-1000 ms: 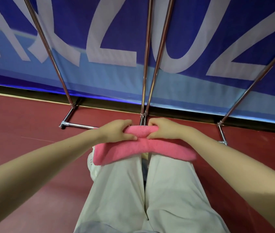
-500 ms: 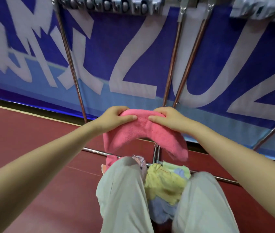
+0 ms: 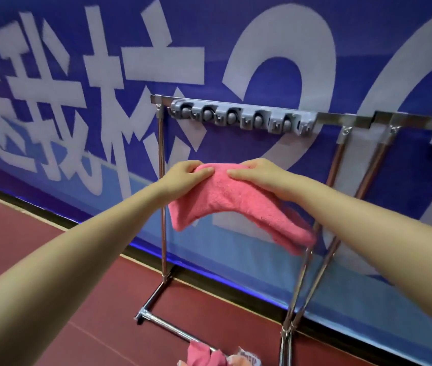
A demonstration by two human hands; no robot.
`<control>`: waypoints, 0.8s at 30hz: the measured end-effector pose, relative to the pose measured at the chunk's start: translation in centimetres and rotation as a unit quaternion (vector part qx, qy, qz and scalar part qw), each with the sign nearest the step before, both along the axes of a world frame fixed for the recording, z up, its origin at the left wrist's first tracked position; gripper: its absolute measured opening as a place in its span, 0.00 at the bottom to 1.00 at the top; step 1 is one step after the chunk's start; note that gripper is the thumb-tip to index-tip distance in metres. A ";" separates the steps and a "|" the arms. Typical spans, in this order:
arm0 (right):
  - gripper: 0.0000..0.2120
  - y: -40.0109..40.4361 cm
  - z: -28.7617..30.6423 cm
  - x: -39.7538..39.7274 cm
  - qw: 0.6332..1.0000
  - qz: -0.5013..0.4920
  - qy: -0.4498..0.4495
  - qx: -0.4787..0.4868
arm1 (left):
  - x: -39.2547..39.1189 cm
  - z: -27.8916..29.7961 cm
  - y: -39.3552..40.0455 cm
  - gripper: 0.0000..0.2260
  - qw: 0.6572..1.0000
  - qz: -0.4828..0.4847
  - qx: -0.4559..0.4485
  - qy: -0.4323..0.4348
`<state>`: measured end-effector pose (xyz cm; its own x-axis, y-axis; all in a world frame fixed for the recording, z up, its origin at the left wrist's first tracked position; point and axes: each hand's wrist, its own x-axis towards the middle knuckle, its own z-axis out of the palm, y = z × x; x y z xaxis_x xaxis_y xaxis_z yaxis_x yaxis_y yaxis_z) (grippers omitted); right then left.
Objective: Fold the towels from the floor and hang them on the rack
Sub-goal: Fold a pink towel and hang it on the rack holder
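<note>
While a blue printed banner [image 3: 262, 35] fills the wall, you stand before the chrome tube rack [image 3: 162, 207], its grey clip strip [image 3: 243, 120] bare: nothing hangs yet. You hold the folded pink terry towel [image 3: 236, 207] in the air below that strip, left hand [image 3: 185, 175] and right hand [image 3: 259, 175] close together, each gripping its top fold. More crumpled towels [image 3: 209, 356] wait on the red floor [image 3: 38, 247].

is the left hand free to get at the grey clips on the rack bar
Probably not yet: the left hand grips the pink towel together with the right hand, below the clips; nothing else blocks the way up.
</note>
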<state>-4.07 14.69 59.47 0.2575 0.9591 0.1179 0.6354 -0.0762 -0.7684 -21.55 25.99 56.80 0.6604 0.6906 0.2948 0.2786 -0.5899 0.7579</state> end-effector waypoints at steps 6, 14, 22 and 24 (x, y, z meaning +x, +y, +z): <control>0.08 11.4 4.5 -1.4 0.999 0.018 0.018 0.020 | 0.2 3.0 8.4 0.13 0.993 0.081 0.003 -0.083; 0.10 25.7 8.7 -4.9 0.999 0.039 0.011 0.036 | 0.0 5.0 17.7 0.14 0.960 0.145 -0.081 -0.224; 0.08 31.8 10.5 -3.0 1.000 -0.015 -0.028 0.002 | 2.5 5.2 21.9 0.10 0.936 0.119 -0.139 -0.300; 0.10 32.5 10.7 -2.6 0.999 -0.015 -0.048 0.008 | 3.2 4.7 23.0 0.11 0.939 0.122 -0.131 -0.293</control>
